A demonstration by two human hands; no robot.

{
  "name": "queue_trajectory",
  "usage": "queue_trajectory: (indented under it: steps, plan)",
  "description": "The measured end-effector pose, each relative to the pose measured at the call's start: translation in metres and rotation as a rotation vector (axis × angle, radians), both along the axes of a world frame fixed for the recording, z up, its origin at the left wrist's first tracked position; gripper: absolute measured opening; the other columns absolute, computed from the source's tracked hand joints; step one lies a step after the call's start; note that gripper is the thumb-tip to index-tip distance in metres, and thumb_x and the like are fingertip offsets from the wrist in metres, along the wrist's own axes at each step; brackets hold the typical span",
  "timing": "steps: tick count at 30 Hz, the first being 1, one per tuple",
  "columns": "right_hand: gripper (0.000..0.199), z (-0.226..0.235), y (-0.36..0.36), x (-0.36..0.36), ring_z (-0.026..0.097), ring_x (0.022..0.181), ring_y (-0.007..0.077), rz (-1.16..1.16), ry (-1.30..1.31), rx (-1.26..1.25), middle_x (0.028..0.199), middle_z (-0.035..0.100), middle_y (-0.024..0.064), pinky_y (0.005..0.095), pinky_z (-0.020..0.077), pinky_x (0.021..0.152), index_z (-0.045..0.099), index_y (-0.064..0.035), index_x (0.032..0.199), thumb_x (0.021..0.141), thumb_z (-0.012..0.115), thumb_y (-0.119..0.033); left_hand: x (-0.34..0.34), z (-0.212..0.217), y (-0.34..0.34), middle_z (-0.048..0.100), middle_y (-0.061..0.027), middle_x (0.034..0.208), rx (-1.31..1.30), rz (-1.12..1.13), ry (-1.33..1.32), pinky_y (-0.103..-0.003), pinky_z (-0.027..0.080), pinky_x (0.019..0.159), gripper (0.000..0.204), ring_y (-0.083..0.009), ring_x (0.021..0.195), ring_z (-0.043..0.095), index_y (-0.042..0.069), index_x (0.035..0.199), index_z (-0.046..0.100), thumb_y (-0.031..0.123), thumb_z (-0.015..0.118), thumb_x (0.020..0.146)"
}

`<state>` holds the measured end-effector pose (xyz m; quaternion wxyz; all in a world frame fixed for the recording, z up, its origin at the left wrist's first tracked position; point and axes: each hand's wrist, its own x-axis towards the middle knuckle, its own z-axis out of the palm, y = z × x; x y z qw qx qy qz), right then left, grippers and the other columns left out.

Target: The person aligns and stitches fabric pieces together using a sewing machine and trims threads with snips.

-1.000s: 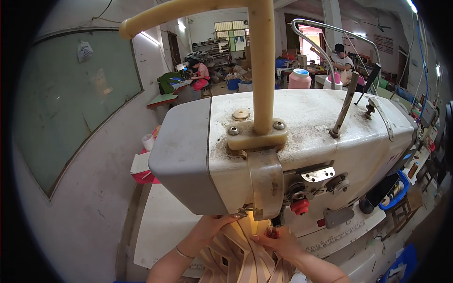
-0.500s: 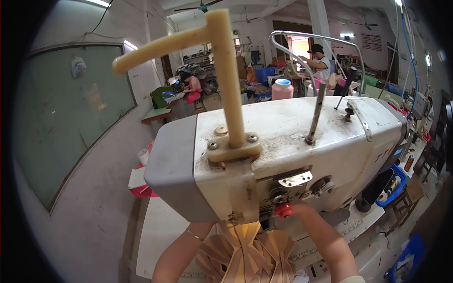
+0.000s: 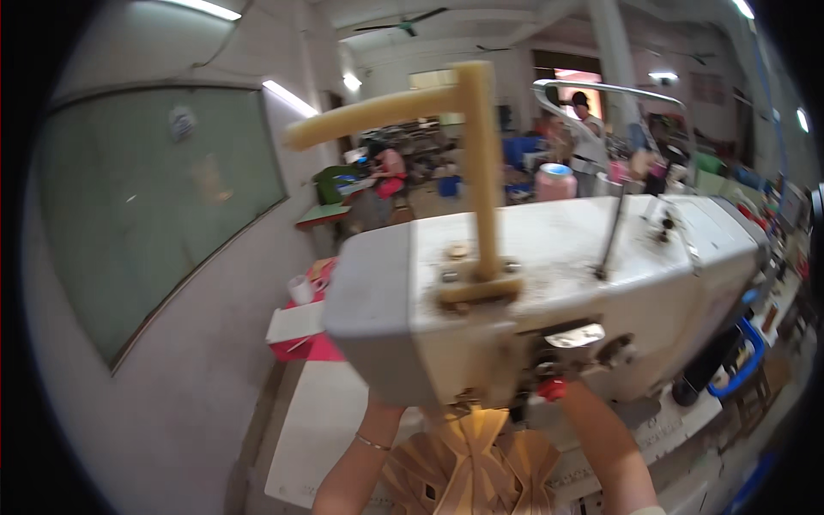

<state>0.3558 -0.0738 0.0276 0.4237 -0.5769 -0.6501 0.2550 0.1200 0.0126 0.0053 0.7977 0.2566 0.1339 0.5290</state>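
Workshop clutter and a green board fill the upper frame, while at bottom centre both forearms reach under the white sewing machine, which hides the hands so neither grip can be told, with tan pleated material fanned between them.

Garment or leather-goods sewing workshop, factory floor type. Centre of frame: an industrial sewing machine, off-white and worn, with a yellowed thread-guide post on top, set on a pale tabletop; tan pleated material lies beneath its head at the lower centre. Upper centre and upper right: further workstations with other people seated or standing, blue bins, fluorescent tube lights, a ceiling fan, bare concrete columns; upper left, a large green board on the wall.
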Motion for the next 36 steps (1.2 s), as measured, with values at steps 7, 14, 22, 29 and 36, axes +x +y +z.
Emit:
queue_trajectory:
  steps: [7, 14, 22, 29, 36]
  plan:
    - [0.038, -0.036, -0.058, 0.021, 0.042, 0.047, 0.0088, -0.066, 0.234, 0.012, 0.055, 0.047, 0.002, 0.0236, 0.0313, 0.043, 0.054, 0.0006, 0.078, 0.077, 0.063, -0.037, -0.081, -0.002, -0.025, 0.035, 0.0064, 0.053, 0.209, -0.28, -0.787, -0.024, 0.025, 0.054, 0.007, -0.0062, 0.045, 0.029, 0.013, 0.084, 0.049, 0.01, 0.044, 0.083]
    - [0.04, -0.067, -0.071, 0.027, 0.042, 0.045, 0.0091, -0.072, 0.365, -0.05, 0.054, 0.047, 0.0022, 0.0234, 0.0304, 0.042, 0.054, 0.0008, 0.077, 0.074, 0.066, -0.038, -0.099, 0.022, -0.07, 0.036, 0.0072, 0.048, 0.484, -0.367, -0.99, -0.022, 0.024, 0.054, 0.011, -0.0049, 0.044, 0.032, 0.016, 0.081, 0.05, 0.015, 0.043, 0.089]
    - [0.043, -0.082, -0.087, 0.036, 0.041, 0.044, 0.0094, -0.032, 0.449, 0.003, 0.054, 0.047, 0.0024, 0.023, 0.0293, 0.04, 0.054, 0.001, 0.076, 0.071, 0.07, -0.038, -0.1, 0.037, -0.101, 0.04, 0.0076, 0.047, 0.516, -0.443, -0.975, -0.021, 0.027, 0.055, 0.007, -0.0042, 0.043, 0.037, 0.016, 0.082, 0.053, 0.016, 0.047, 0.087]
    - [0.062, -0.025, -0.145, -0.001, 0.048, 0.04, 0.0129, 0.127, 0.422, 0.088, 0.047, 0.051, 0.006, 0.0224, 0.0363, 0.038, 0.06, 0.0049, 0.059, 0.065, 0.069, -0.056, -0.115, 0.017, -0.121, 0.048, 0.0031, 0.057, 0.323, -0.153, -0.566, -0.024, 0.031, 0.056, 0.008, -0.0085, 0.048, 0.042, 0.013, 0.083, 0.05, 0.017, 0.045, 0.087]
    - [0.036, -0.007, -0.145, -0.019, 0.049, 0.053, 0.0103, 0.239, 0.451, -0.04, 0.056, 0.053, 0.0059, 0.0221, 0.0346, 0.045, 0.061, 0.0064, 0.07, 0.085, 0.058, -0.026, -0.038, 0.007, -0.003, 0.059, -0.0143, 0.094, 0.287, 0.352, 0.618, -0.034, 0.045, 0.074, 0.037, -0.021, 0.086, 0.058, -0.005, 0.108, 0.045, 0.024, 0.052, 0.086]
